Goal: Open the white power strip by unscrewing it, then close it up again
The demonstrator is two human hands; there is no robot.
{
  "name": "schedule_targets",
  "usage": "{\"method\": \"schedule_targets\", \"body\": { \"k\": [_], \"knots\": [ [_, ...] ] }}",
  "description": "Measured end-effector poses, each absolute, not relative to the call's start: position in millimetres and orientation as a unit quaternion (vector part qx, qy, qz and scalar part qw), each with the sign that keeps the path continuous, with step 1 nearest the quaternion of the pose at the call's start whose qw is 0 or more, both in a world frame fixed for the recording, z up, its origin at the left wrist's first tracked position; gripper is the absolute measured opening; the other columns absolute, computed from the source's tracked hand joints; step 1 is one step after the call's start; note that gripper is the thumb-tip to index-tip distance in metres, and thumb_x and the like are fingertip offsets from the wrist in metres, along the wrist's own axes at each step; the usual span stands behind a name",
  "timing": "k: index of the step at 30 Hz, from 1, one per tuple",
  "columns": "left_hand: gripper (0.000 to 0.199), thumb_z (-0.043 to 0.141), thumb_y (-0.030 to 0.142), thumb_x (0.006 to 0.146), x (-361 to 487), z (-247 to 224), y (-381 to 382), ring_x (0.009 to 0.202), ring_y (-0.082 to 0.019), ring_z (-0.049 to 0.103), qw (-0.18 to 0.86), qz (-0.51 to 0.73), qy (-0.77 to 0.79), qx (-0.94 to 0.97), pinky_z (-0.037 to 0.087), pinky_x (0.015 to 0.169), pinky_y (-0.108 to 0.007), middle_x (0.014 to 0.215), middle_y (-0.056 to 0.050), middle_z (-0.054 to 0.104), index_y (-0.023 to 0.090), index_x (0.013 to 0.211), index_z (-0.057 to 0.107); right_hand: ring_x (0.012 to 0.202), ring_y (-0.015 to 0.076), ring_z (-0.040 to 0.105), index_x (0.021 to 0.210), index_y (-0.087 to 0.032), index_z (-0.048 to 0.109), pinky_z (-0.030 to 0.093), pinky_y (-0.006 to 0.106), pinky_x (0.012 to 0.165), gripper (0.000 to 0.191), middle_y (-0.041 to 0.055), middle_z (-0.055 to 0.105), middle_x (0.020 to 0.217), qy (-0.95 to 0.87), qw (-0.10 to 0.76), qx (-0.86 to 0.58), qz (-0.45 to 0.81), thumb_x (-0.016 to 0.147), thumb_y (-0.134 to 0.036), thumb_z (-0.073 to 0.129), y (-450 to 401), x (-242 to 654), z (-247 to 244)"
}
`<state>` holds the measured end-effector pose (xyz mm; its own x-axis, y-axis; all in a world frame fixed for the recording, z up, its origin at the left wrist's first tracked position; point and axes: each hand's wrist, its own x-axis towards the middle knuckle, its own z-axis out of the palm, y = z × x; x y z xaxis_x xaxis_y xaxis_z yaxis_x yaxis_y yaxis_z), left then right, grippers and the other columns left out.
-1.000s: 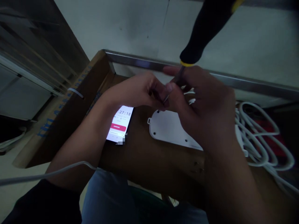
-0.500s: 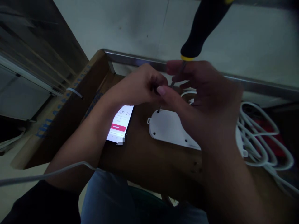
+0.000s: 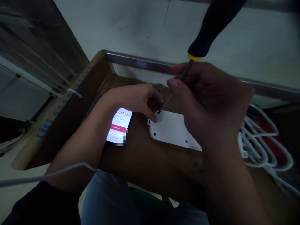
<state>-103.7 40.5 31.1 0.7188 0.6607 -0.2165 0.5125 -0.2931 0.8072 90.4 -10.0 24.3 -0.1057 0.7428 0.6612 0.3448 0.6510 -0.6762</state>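
Observation:
My right hand (image 3: pixel 208 100) pinches the metal shaft of a screwdriver (image 3: pixel 199 40) with a black and yellow handle. The tool slants down to the left, its tip at a corner screw hole of a white power strip (image 3: pixel 168 128). That strip lies back side up, with several dark screw holes showing, and my right hand and forearm cover part of it. Around the strip's left end, my left hand (image 3: pixel 142 100) is closed, thumb resting on the back face beside the tip. Its other fingers curl near the far edge, partly hidden.
A lit phone (image 3: pixel 119 126) lies under my left wrist. Coiled white cable (image 3: pixel 264 140) rests at the right over something red. Small screws (image 3: pixel 197 167) lie on the brown cardboard surface (image 3: pixel 145 162). A cardboard wall (image 3: pixel 70 106) stands left, a metal rail (image 3: pixel 140 62) behind.
My left hand has moved down from the screwdriver shaft to the strip's end. My right hand and the screwdriver have shifted slightly right, and the tip now shows at the corner hole.

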Motion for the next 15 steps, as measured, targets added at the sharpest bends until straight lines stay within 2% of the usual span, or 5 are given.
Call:
{"method": "schedule_targets", "body": {
  "k": [5, 8, 12, 15],
  "knots": [
    [0.025, 0.083, 0.025, 0.075, -105, 32, 40, 0.078, -0.016, 0.071, 0.477, 0.042, 0.369, 0.796, 0.052, 0.072, -0.023, 0.085, -0.003, 0.080, 0.013, 0.097, 0.078, 0.080, 0.0156, 0.072, 0.104, -0.024, 0.076, 0.054, 0.034, 0.074, 0.012, -0.0017, 0.075, 0.089, -0.692, 0.568, -0.395, 0.206, 0.093, -0.019, 0.073, -11, 88, 34],
    [0.024, 0.082, 0.025, 0.077, -105, 38, 39, 0.082, -0.016, 0.072, 0.475, 0.031, 0.372, 0.797, 0.053, 0.075, -0.022, 0.088, -0.003, 0.081, 0.014, 0.098, 0.079, 0.070, 0.0152, 0.066, 0.094, -0.022, 0.073, 0.050, 0.035, 0.065, 0.003, -0.0006, 0.069, 0.081, -0.663, 0.605, -0.374, 0.232, 0.092, -0.019, 0.075, -15, 84, 40],
    [0.027, 0.078, 0.020, 0.081, -104, 45, 35, 0.087, -0.017, 0.074, 0.483, 0.025, 0.377, 0.790, 0.054, 0.079, -0.023, 0.093, -0.003, 0.082, 0.013, 0.107, 0.078, 0.071, 0.0149, 0.064, 0.081, -0.024, 0.065, 0.049, 0.035, 0.062, 0.018, -0.0009, 0.065, 0.080, -0.635, 0.642, -0.351, 0.246, 0.092, -0.011, 0.070, -23, 77, 46],
    [0.031, 0.074, 0.013, 0.084, -103, 44, 33, 0.093, -0.019, 0.075, 0.482, 0.023, 0.380, 0.789, 0.056, 0.083, -0.025, 0.100, -0.007, 0.082, 0.008, 0.114, 0.076, 0.073, 0.0153, 0.064, 0.078, -0.025, 0.064, 0.053, 0.035, 0.064, 0.020, -0.0005, 0.069, 0.084, -0.651, 0.629, -0.320, 0.278, 0.093, -0.013, 0.069, -26, 77, 47]
  ]
}}
